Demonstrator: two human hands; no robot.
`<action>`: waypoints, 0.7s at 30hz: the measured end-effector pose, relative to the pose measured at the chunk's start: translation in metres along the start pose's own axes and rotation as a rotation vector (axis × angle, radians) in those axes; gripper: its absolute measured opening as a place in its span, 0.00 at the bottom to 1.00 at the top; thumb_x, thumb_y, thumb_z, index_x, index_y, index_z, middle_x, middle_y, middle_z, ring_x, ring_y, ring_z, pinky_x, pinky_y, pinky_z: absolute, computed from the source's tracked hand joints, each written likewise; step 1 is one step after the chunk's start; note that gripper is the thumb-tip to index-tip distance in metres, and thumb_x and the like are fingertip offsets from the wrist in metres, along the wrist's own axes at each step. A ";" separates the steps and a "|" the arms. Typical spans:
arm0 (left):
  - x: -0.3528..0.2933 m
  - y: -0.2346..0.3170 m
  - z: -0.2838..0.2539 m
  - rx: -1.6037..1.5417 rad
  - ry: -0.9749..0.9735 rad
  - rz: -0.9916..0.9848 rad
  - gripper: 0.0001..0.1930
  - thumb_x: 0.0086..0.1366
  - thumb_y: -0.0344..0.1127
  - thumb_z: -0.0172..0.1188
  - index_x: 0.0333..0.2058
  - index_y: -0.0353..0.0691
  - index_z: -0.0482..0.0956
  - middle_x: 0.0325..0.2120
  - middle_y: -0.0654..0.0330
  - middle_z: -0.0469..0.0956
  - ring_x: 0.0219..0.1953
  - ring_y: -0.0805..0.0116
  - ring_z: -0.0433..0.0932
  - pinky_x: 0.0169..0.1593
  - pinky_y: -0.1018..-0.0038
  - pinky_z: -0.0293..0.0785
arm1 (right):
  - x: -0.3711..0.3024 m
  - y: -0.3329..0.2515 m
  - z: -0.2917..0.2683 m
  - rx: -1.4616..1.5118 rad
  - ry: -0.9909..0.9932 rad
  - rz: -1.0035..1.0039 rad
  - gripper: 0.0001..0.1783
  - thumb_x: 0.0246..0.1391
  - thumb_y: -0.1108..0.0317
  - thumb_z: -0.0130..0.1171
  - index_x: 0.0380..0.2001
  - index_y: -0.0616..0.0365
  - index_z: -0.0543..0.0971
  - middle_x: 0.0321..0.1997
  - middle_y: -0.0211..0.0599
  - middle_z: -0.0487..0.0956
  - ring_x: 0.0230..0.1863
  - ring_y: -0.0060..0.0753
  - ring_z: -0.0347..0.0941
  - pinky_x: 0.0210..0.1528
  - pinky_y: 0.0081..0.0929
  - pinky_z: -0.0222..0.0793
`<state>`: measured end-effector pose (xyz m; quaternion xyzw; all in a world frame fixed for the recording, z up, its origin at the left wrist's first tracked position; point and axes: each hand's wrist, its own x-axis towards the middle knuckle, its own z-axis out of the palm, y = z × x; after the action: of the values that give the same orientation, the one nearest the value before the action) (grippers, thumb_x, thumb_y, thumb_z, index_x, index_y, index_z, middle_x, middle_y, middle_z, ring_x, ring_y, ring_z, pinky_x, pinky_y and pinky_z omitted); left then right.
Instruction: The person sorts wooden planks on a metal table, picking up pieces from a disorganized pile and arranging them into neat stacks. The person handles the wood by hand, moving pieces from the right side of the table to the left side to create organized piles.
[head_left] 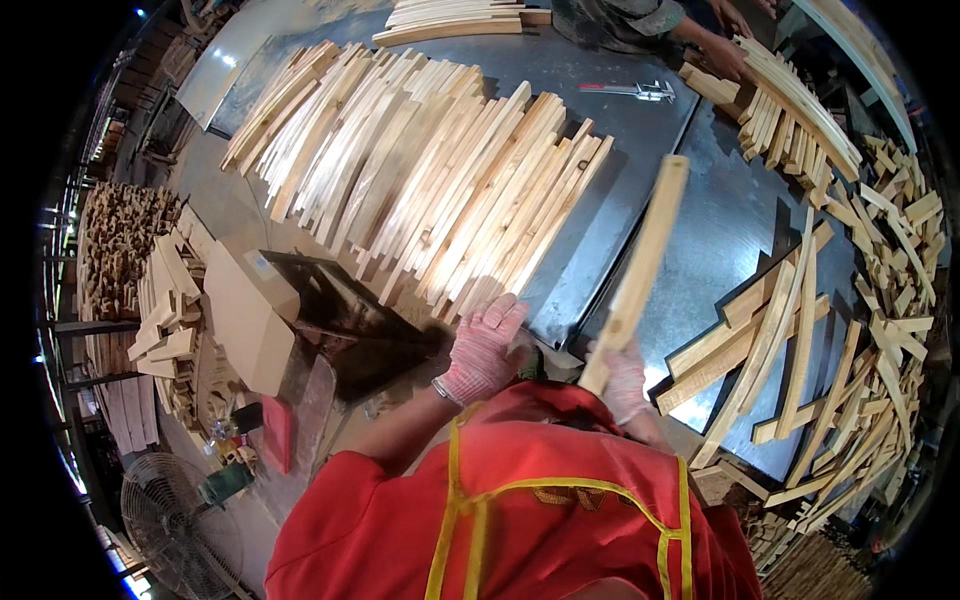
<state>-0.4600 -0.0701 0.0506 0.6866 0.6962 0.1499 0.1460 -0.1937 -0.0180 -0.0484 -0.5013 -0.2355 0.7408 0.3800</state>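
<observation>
Plainly, the gloved right hand (pixel 627 385) gripped a wooden slat (pixel 645 260), angled toward one o'clock over the counter (pixel 735 240). Between nine and ten, the left hand (pixel 487 345) met a row of slats (pixel 430 170) (grasping or merely touching, I couldn't tell). Calipers (pixel 640 91) lay at twelve.

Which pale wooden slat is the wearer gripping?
The long, pale wooden slat between the slat row and the crossed pile; the pink-gloved right hand grips only this one.
</observation>
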 end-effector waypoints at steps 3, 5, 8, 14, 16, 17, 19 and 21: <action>-0.026 -0.030 0.008 -0.129 0.038 -0.137 0.31 0.60 0.42 0.72 0.61 0.42 0.76 0.56 0.49 0.79 0.54 0.45 0.79 0.58 0.56 0.76 | 0.014 0.018 0.035 -0.644 -0.053 -0.128 0.29 0.61 0.68 0.61 0.64 0.63 0.71 0.51 0.44 0.83 0.51 0.46 0.82 0.55 0.38 0.75; -0.058 -0.047 0.007 -0.293 0.017 -0.323 0.27 0.62 0.43 0.70 0.58 0.43 0.78 0.51 0.49 0.81 0.51 0.45 0.81 0.56 0.59 0.78 | 0.011 -0.008 0.064 -0.962 -0.083 -0.003 0.29 0.60 0.63 0.63 0.62 0.64 0.72 0.49 0.51 0.84 0.51 0.53 0.82 0.55 0.40 0.75; -0.089 -0.064 0.022 -0.714 -0.012 -0.714 0.20 0.65 0.44 0.66 0.53 0.45 0.82 0.46 0.47 0.82 0.48 0.46 0.82 0.54 0.58 0.78 | 0.017 -0.010 0.081 -1.161 -0.132 0.077 0.35 0.57 0.51 0.65 0.59 0.66 0.73 0.47 0.63 0.84 0.52 0.62 0.81 0.55 0.44 0.74; -0.096 -0.073 0.097 -1.096 -0.041 -0.725 0.09 0.70 0.38 0.62 0.44 0.41 0.80 0.34 0.61 0.80 0.38 0.63 0.80 0.41 0.64 0.75 | 0.024 -0.015 0.136 -1.372 -0.300 0.165 0.53 0.57 0.42 0.64 0.73 0.68 0.60 0.67 0.69 0.74 0.68 0.62 0.72 0.69 0.43 0.67; -0.102 -0.061 0.116 -1.115 0.008 -0.689 0.07 0.70 0.33 0.61 0.44 0.40 0.78 0.33 0.62 0.80 0.37 0.64 0.80 0.40 0.64 0.75 | 0.031 -0.009 0.128 -1.353 -0.264 0.157 0.57 0.56 0.43 0.64 0.77 0.66 0.54 0.73 0.69 0.68 0.74 0.60 0.66 0.75 0.39 0.62; -0.105 -0.063 0.130 -1.266 0.077 -0.734 0.05 0.66 0.31 0.63 0.39 0.41 0.78 0.34 0.58 0.80 0.36 0.60 0.80 0.41 0.61 0.76 | 0.031 -0.015 0.131 -1.362 -0.282 0.185 0.56 0.56 0.43 0.64 0.77 0.66 0.54 0.72 0.69 0.68 0.74 0.60 0.66 0.75 0.40 0.62; -0.110 -0.071 0.139 -1.554 0.180 -0.829 0.05 0.65 0.30 0.65 0.35 0.41 0.77 0.33 0.57 0.80 0.37 0.60 0.80 0.44 0.61 0.78 | 0.024 -0.040 0.143 -1.331 -0.320 0.305 0.57 0.56 0.44 0.65 0.78 0.64 0.53 0.72 0.68 0.68 0.74 0.60 0.66 0.75 0.39 0.61; -0.088 -0.060 0.095 -1.833 0.278 -0.975 0.06 0.64 0.30 0.66 0.34 0.41 0.77 0.31 0.56 0.80 0.37 0.59 0.81 0.47 0.62 0.79 | 0.033 -0.032 0.134 -1.281 -0.262 0.231 0.57 0.56 0.44 0.65 0.78 0.64 0.52 0.71 0.68 0.70 0.73 0.60 0.67 0.75 0.39 0.62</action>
<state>-0.4748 -0.1577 -0.0613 -0.0653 0.5281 0.6227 0.5737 -0.3131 0.0319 0.0083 -0.5557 -0.6186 0.5451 -0.1068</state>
